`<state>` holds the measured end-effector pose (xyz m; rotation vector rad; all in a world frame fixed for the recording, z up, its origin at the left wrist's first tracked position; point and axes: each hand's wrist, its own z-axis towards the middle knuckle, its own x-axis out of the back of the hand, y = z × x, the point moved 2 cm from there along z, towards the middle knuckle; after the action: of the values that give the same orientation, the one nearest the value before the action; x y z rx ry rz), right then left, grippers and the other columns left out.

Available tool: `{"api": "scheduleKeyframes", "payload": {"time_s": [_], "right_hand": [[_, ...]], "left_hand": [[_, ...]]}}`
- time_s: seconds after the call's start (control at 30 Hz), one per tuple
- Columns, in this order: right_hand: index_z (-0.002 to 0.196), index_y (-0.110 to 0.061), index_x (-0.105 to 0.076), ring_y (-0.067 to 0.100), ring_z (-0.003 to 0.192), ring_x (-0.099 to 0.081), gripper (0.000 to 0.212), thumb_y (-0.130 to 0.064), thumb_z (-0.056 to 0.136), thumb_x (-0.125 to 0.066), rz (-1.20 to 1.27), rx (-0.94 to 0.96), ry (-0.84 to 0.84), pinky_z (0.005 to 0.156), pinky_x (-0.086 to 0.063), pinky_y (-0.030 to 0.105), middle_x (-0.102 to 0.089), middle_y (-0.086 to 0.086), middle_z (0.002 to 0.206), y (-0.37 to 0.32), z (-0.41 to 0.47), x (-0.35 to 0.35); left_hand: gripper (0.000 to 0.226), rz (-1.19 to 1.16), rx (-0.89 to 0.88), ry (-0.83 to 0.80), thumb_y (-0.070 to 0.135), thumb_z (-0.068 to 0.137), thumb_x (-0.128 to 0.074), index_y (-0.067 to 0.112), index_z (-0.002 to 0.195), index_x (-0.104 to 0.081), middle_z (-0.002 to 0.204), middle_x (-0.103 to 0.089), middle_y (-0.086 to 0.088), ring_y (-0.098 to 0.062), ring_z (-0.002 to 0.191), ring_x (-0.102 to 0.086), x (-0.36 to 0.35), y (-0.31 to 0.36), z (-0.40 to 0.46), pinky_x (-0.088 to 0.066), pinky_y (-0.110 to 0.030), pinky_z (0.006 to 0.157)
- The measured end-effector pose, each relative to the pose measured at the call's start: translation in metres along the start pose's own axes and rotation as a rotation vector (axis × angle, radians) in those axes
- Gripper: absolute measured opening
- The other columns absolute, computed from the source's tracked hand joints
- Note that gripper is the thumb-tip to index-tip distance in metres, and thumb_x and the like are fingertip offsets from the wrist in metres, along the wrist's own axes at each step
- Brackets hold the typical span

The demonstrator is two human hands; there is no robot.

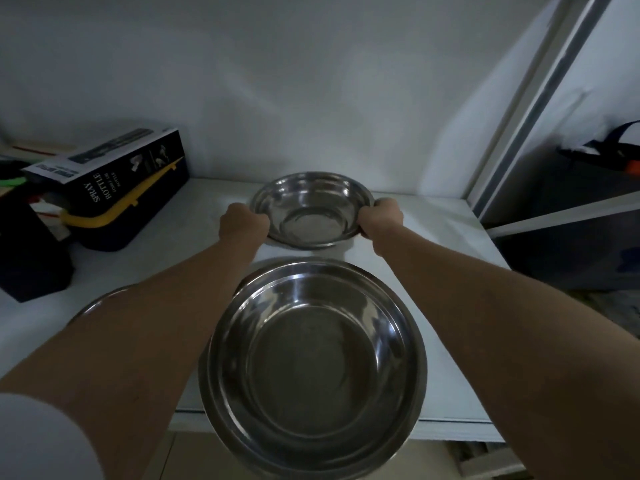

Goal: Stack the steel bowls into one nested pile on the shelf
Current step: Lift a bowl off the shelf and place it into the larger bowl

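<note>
Both hands, the left hand (243,221) and the right hand (383,216), squeeze opposite edges of the small steel bowl (310,209) to keep it level, probably so it can drop into the big bowl (313,358) sitting just nearer on the shelf (433,244).

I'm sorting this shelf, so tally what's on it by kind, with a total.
Steel bowls: 3, the far bowl gripped by the left hand and right hand, the near bowl, and a rim showing under the left forearm.
Spray bottle box: 1
Dark case with yellow handle: 1
Total: 5
</note>
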<state>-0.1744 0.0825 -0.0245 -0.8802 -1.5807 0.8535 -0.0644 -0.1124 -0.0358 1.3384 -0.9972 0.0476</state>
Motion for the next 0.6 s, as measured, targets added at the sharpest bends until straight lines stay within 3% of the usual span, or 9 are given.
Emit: {"api": "scheduleKeyframes", "payload": {"time_s": [0.1,0.2,0.27,0.33,0.47,0.53,0.6], "right_hand": [[0.098,-0.002,-0.056,0.022,0.068,-0.057,0.019,-0.006,0.081,-0.049,-0.006,0.045,0.038,0.053,-0.052,0.031,-0.053,0.006,0.077,-0.025,-0.01,0.013],[0.098,-0.002,-0.055,0.028,0.079,-0.06,0.02,-0.006,0.08,-0.049,0.04,0.039,0.058,0.075,-0.06,0.041,-0.056,0.011,0.086,-0.038,-0.026,0.03],[0.094,-0.002,-0.053,0.025,0.072,-0.058,0.015,-0.007,0.08,-0.049,0.057,0.05,0.067,0.08,-0.06,0.046,-0.055,0.01,0.081,-0.045,-0.042,0.042],[0.093,-0.002,-0.05,0.021,0.066,-0.055,0.012,-0.006,0.082,-0.049,0.074,0.058,0.08,0.08,-0.059,0.048,-0.051,0.008,0.075,-0.05,-0.06,0.054],[0.092,-0.002,-0.051,0.03,0.082,-0.063,0.011,-0.007,0.082,-0.052,0.098,0.083,0.129,0.079,-0.06,0.048,-0.052,0.008,0.076,-0.06,-0.101,0.08],[0.087,-0.004,-0.052,0.03,0.083,-0.064,0.008,-0.01,0.082,-0.054,0.108,0.084,0.139,0.076,-0.061,0.046,-0.055,0.009,0.079,-0.061,-0.121,0.09],[0.084,-0.005,-0.054,0.029,0.08,-0.065,0.008,-0.012,0.082,-0.056,0.115,0.071,0.146,0.073,-0.061,0.045,-0.058,0.01,0.081,-0.057,-0.138,0.097]], "left_hand": [[0.036,-0.06,-0.007,0.067,0.011,0.081,-0.056,-0.003,0.112,-0.068,0.118,-0.068,-0.021,-0.037,0.111,-0.064,0.017,0.018,-0.005,-0.043,-0.027,0.077],[0.035,-0.119,-0.066,0.072,0.011,0.078,-0.057,-0.002,0.108,-0.069,0.109,-0.07,-0.02,-0.036,0.105,-0.066,0.04,0.037,-0.02,-0.043,-0.026,0.073],[0.034,-0.143,-0.08,0.058,0.01,0.075,-0.058,-0.001,0.106,-0.069,0.102,-0.071,-0.018,-0.035,0.1,-0.068,0.059,0.046,-0.034,-0.049,-0.029,0.073],[0.038,-0.135,-0.076,0.032,0.01,0.074,-0.059,-0.001,0.109,-0.068,0.106,-0.072,-0.018,-0.034,0.099,-0.069,0.076,0.054,-0.05,-0.055,-0.032,0.075],[0.037,-0.113,-0.082,0.016,0.009,0.074,-0.064,-0.001,0.109,-0.069,0.104,-0.074,-0.018,-0.031,0.092,-0.071,0.103,0.06,-0.089,-0.04,-0.02,0.048],[0.037,-0.128,-0.084,0.02,0.01,0.074,-0.064,-0.002,0.109,-0.068,0.102,-0.073,-0.018,-0.031,0.087,-0.071,0.115,0.058,-0.105,-0.042,-0.022,0.052],[0.033,-0.154,-0.084,-0.003,0.01,0.075,-0.063,-0.002,0.106,-0.066,0.092,-0.071,-0.017,-0.026,0.071,-0.067,0.126,0.055,-0.121,-0.046,-0.023,0.053]]}}
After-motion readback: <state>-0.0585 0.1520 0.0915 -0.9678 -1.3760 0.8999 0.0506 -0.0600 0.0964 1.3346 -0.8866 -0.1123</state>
